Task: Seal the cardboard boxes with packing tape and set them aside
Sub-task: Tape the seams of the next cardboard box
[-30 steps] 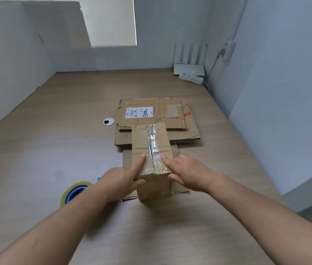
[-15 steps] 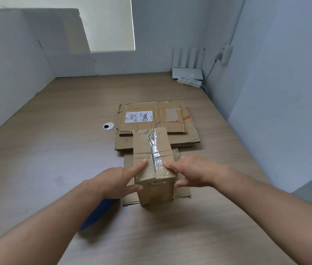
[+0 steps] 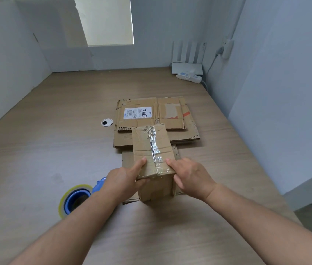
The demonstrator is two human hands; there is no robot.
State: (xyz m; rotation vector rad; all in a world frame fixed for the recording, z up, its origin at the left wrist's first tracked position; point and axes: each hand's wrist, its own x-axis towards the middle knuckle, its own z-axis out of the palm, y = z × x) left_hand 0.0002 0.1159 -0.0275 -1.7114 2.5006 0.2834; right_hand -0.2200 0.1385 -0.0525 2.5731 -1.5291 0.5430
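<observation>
The left hand (image 3: pixel 121 180) and right hand (image 3: pixel 191 176) grip the taped cardboard box (image 3: pixel 151 144) on the wood-grain table (image 3: pixel 46 150). Flattened cartons (image 3: pixel 170 119) lie beyond the hands; grey walls (image 3: pixel 8 64) enclose the table.

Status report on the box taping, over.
Left hand, right hand grip near end of taped box. Tape dispenser by left arm. Flattened cardboard under and behind box.

One view only: wide-angle cam worn on the head, pitched forward and down over the pale wood-grain tabletop (image 3: pixel 55 150). Left hand (image 3: pixel 124 180) in from 7 o'clock, right hand (image 3: pixel 191 176) from 5 o'clock. Both are close to the lens, just below centre, on the small brown cardboard box (image 3: pixel 151 148). White router with four upright antennas (image 3: pixel 187 67) sits far off at 1 o'clock, in the wall corner.
</observation>
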